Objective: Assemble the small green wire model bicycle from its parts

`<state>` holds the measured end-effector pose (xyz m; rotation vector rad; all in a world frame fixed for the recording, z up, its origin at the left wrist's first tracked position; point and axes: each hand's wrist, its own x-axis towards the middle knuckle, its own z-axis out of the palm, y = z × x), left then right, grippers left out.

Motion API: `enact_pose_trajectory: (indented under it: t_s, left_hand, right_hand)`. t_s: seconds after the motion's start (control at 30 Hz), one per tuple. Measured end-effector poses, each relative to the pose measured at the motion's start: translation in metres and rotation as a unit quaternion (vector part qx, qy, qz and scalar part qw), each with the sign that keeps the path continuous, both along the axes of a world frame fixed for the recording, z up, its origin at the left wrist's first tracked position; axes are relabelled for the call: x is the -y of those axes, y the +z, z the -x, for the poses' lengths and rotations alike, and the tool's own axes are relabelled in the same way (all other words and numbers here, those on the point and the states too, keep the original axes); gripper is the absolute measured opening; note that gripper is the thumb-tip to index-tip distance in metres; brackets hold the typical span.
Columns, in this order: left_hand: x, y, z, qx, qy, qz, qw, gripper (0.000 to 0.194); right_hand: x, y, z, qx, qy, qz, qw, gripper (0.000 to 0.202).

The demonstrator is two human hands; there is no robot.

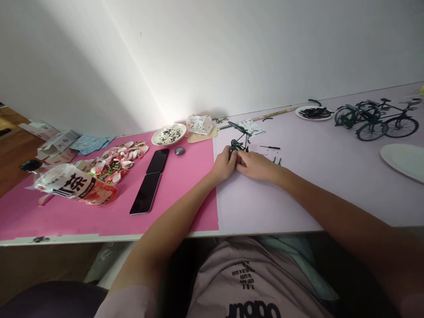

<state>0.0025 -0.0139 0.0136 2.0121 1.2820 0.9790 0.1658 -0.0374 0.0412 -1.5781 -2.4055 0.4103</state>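
Both of my hands meet over the table around a small dark green model bicycle frame (243, 140). My left hand (226, 163) has its fingers closed on the frame's lower left part. Against it, my right hand (253, 164) pinches the same lower part, and the fingertips hide what lies between them. The frame's upper bars stick up beyond the hands. To the right lie a small screwdriver (270, 147) and small dark green parts (277, 160). A printed paper sheet (251, 127) lies behind the frame.
Assembled model bicycles (376, 115) stand at the right, near a plate of dark parts (314, 113) and a white plate (406, 160). On the left are two phones (145, 192), a bottle (77, 184), pink petal-like pieces (115, 161) and a bowl of white pieces (168, 134).
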Motion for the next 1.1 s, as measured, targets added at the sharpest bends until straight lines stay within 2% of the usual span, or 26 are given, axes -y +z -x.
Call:
enact_pose_trajectory:
  t_s: [1.1]
  left_hand:
    - [-0.003,-0.0029,-0.0004,-0.011,0.005,-0.014,1.0,0.019]
  right_hand:
    - [0.0037,0.0063,0.0015,-0.001,-0.004,0.007,1.0,0.016]
